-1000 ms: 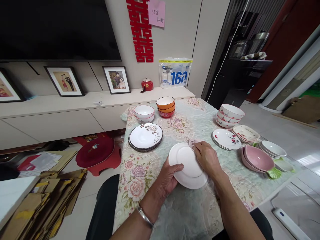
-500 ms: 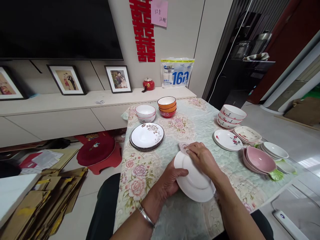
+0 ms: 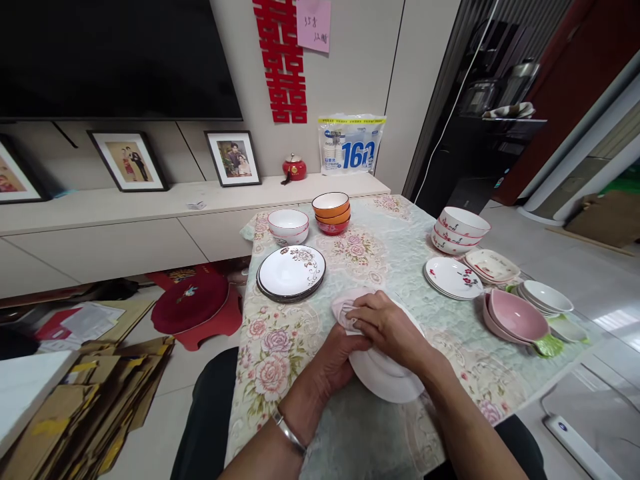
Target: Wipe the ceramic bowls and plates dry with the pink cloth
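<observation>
A white plate [image 3: 387, 377] is held tilted above the near part of the table, its ringed underside toward me. My left hand [image 3: 336, 360] grips its left edge, thumb lying across the plate. A pale pink cloth [image 3: 349, 308] is bunched under the fingers of my right hand [image 3: 387, 327], pressed on the plate's upper left rim. The right hand covers much of the plate's middle. Beyond my hands rests a stack of dark-rimmed flowered plates [image 3: 291, 272].
At the back stand white bowls [image 3: 289, 225] and orange and red bowls [image 3: 331, 212]. On the right are flowered bowls [image 3: 460, 230], small plates [image 3: 453, 278], rectangular dishes [image 3: 493, 265], pink bowls [image 3: 517, 317] and white bowls [image 3: 545, 295]. A red stool [image 3: 197, 303] stands left of the table.
My right hand has slid the cloth left along the plate's rim, closer to my left thumb. The left hand still holds the plate. The view has shifted slightly.
</observation>
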Tool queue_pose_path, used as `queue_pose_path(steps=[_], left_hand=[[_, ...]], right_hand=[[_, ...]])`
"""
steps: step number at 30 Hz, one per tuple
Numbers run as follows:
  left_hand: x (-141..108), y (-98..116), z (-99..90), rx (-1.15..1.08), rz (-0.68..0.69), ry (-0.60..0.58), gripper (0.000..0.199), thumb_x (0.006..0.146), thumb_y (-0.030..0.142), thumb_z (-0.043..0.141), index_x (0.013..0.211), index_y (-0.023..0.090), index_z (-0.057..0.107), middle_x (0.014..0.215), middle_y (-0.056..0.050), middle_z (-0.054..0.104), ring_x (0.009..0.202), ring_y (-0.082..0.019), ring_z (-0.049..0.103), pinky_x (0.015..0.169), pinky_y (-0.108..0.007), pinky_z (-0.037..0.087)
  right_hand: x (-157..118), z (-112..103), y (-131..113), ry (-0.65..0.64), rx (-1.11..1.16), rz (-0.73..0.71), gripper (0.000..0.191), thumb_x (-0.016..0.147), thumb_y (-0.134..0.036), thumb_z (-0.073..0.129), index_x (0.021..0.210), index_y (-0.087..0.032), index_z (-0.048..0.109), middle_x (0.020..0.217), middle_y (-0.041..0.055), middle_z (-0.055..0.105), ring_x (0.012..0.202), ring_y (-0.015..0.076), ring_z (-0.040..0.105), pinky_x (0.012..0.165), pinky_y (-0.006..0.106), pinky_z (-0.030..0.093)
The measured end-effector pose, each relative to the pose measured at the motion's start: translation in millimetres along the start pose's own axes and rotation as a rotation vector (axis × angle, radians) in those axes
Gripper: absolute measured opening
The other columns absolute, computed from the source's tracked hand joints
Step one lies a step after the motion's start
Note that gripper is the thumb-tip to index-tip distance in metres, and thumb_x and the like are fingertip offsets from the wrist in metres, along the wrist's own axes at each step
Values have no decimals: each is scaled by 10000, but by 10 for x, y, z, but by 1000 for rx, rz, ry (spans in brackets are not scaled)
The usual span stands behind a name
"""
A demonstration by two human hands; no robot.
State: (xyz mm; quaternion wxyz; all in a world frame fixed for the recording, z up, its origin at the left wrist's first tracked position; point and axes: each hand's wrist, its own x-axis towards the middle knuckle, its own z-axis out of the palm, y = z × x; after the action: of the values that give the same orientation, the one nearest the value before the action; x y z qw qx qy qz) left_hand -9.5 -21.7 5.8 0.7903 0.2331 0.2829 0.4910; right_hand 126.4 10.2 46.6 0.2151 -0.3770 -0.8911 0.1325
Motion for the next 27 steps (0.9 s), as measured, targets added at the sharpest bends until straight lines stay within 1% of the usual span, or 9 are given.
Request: queue_pose_path(steps=[2, 6, 9, 11, 13, 17, 20, 22, 27], left_hand=[[-6, 12, 7, -24, 2, 20, 572, 550, 22, 743, 1097, 160, 649, 934, -77, 731, 864, -254, 673, 805, -365, 488], [-2, 32, 5, -87, 57, 76, 655, 590, 88, 784, 1219, 144, 612, 1072, -118, 726, 988, -281, 656, 886, -383, 479], [15, 25, -5, -113, 96, 85, 734, 583, 92, 805, 1279, 152, 579, 1109, -123, 721, 1023, -298, 651, 915, -407, 479], [23, 17, -4, -119, 99, 80, 785, 567, 79, 812, 1306, 164, 559, 1128, -124, 717, 1031, -306, 651, 919, -419, 480], [25, 18, 3, -120, 86, 79, 795, 564, 69, 806, 1310, 171, 554, 1127, -122, 716, 1008, -300, 658, 911, -418, 483], [16, 42, 18, -122, 66, 83, 748, 568, 36, 769, 1276, 177, 572, 1060, -89, 725, 924, -234, 667, 880, -356, 484], [10, 51, 18, -115, 59, 73, 727, 557, 27, 756, 1248, 176, 587, 1005, -74, 727, 896, -227, 667, 857, -342, 483], [10, 45, 12, -111, 54, 59, 752, 552, 25, 749, 1266, 185, 577, 1024, -83, 728, 929, -257, 669, 872, -370, 483], [11, 26, -4, -106, 40, 17, 748, 550, 10, 715, 1265, 183, 585, 1133, -111, 713, 1055, -307, 639, 923, -405, 467]], right_hand=[[-32, -5, 141, 59, 14, 130, 242, 968, -219, 495, 1069, -232, 714, 1079, 70, 641, 1000, 206, 540, 868, 320, 439], [-102, 0, 444, 125, -82, 423, 275, 967, -241, 470, 1054, -193, 726, 942, 81, 636, 938, 207, 579, 831, 310, 437], [-110, 31, 499, 189, -168, 539, 279, 959, -249, 475, 1034, -179, 735, 947, 97, 626, 889, 210, 593, 789, 310, 441], [-90, 63, 433, 233, -225, 536, 265, 948, -245, 493, 1038, -177, 733, 981, 115, 627, 900, 228, 589, 780, 324, 449], [-58, 96, 310, 245, -236, 433, 259, 943, -224, 500, 1065, -175, 723, 1013, 127, 628, 943, 243, 579, 801, 338, 459], [-6, 117, 77, 147, -19, 138, 255, 956, -211, 485, 1087, -198, 703, 1057, 95, 624, 969, 205, 592, 852, 318, 481], [-6, 82, 102, 87, 153, 48, 237, 954, -210, 498, 1063, -244, 707, 1072, 54, 631, 955, 170, 615, 843, 287, 489], [-25, 47, 219, 101, 167, 91, 225, 937, -195, 520, 1041, -248, 712, 1057, 45, 641, 969, 171, 619, 851, 285, 479], [-80, -16, 391, 196, -87, 478, 219, 920, -209, 524, 1020, -204, 719, 970, 70, 632, 881, 203, 616, 788, 312, 456]])
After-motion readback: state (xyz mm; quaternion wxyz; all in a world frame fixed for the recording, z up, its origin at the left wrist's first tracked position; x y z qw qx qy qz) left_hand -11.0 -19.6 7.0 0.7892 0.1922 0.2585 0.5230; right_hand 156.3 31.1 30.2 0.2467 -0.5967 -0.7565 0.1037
